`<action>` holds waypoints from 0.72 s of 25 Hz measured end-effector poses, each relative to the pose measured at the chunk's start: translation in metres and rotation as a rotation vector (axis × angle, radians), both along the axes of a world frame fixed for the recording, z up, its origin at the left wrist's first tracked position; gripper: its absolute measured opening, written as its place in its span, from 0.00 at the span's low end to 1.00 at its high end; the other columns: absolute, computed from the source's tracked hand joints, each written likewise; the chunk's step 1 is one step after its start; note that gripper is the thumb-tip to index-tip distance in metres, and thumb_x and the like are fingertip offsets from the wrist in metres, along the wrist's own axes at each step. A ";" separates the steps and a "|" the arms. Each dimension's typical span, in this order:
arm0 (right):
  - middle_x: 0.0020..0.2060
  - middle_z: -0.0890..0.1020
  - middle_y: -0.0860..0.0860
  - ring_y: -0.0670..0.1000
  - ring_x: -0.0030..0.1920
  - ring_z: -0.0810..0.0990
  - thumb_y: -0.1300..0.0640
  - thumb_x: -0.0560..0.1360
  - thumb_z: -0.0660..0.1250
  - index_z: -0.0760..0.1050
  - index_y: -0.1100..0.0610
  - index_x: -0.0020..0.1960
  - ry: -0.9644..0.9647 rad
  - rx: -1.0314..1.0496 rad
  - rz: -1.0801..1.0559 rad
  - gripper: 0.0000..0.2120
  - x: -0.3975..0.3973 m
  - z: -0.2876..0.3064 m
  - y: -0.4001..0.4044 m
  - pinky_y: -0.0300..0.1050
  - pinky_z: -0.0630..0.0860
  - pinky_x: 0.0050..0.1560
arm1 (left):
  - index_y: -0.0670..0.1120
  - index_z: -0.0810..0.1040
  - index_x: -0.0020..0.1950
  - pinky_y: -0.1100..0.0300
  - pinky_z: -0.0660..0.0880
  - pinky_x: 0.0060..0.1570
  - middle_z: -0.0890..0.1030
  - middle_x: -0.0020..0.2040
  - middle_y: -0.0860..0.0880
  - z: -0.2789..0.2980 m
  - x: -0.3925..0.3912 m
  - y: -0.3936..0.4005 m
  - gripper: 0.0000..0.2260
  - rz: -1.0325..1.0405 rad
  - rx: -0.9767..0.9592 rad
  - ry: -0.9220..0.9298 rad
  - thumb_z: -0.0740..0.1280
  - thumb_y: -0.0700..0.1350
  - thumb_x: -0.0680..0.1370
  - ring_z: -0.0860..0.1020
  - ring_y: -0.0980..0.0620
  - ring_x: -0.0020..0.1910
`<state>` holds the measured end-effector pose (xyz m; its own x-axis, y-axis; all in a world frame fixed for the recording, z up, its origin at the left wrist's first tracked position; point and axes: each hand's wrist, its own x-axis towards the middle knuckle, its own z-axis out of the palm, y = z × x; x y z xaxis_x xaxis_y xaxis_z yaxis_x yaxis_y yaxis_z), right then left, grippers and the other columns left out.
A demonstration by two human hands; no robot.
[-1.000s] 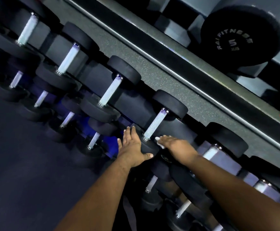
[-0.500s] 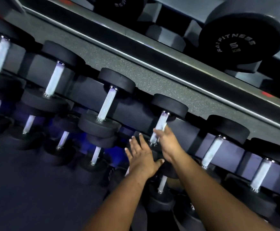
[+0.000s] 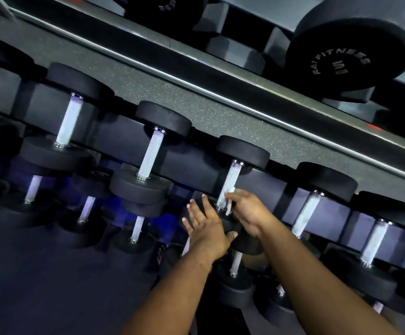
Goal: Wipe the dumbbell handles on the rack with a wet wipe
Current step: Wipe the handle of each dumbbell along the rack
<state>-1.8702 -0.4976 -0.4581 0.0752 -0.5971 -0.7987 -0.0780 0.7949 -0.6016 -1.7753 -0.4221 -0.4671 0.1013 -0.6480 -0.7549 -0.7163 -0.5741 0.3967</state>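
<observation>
Knurled steel shows along the dumbbell handle (image 3: pixel 229 183) at the middle of the rack (image 3: pixel 220 112), running between a far black head (image 3: pixel 242 152) and a near one largely hidden under the hands. The right hand (image 3: pixel 247 211) has its fingers (image 3: pixel 232 195) curled round the lower part of this handle, pinching a white wet wipe (image 3: pixel 230 204) against the metal; only a thin strip of the wipe shows at the edge of the palm. The left hand (image 3: pixel 207 227) lies flat on the near head of the same dumbbell, fingers straight and slightly spread, thumb stretched out toward the right wrist. Both bare forearms reach up from the lower edge of the view.

To the left stands a neighbouring dumbbell (image 3: pixel 150 155) with its handle bare, and further left another (image 3: pixel 69 122). To the right two more dumbbells (image 3: pixel 307 213) sit in their cradles. A lower tier of smaller dumbbells (image 3: pixel 137 228) lies beneath, lit faintly blue. Above the rack's speckled grey shelf, a large black weight (image 3: pixel 348 52) bears raised lettering reading RAIFITNESS. Dark floor (image 3: pixel 39 286) fills the lower left
</observation>
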 end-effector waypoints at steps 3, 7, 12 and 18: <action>0.37 0.77 0.53 0.49 0.38 0.77 0.63 0.77 0.67 0.75 0.56 0.45 -0.123 -0.055 -0.271 0.04 0.001 -0.010 -0.040 0.44 0.73 0.45 | 0.44 0.27 0.78 0.38 0.38 0.77 0.31 0.79 0.35 0.000 -0.001 0.001 0.58 0.002 -0.003 -0.016 0.72 0.63 0.74 0.32 0.38 0.79; 0.36 0.79 0.54 0.51 0.37 0.78 0.65 0.73 0.72 0.78 0.59 0.42 -0.105 -0.024 -0.371 0.04 0.007 -0.032 -0.063 0.48 0.75 0.44 | 0.44 0.26 0.78 0.39 0.37 0.78 0.30 0.79 0.36 -0.002 -0.003 -0.001 0.59 0.008 0.019 -0.023 0.72 0.63 0.74 0.31 0.39 0.79; 0.34 0.76 0.50 0.47 0.35 0.76 0.63 0.72 0.74 0.76 0.57 0.44 -0.135 -0.089 -0.309 0.07 0.000 -0.024 -0.052 0.41 0.73 0.42 | 0.45 0.26 0.78 0.40 0.37 0.78 0.31 0.79 0.37 0.000 -0.003 0.000 0.59 0.026 0.004 -0.021 0.73 0.62 0.73 0.32 0.40 0.79; 0.35 0.79 0.51 0.47 0.34 0.79 0.64 0.73 0.72 0.78 0.57 0.43 -0.166 0.015 -0.365 0.05 0.007 -0.026 -0.060 0.41 0.75 0.41 | 0.45 0.26 0.78 0.39 0.38 0.78 0.31 0.79 0.37 0.002 -0.003 -0.001 0.60 0.025 0.016 -0.036 0.74 0.62 0.73 0.32 0.40 0.80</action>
<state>-1.8630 -0.5580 -0.4837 -0.0106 -0.5971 -0.8021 0.3087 0.7610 -0.5706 -1.7779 -0.4229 -0.4655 0.1448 -0.6327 -0.7607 -0.7157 -0.5979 0.3611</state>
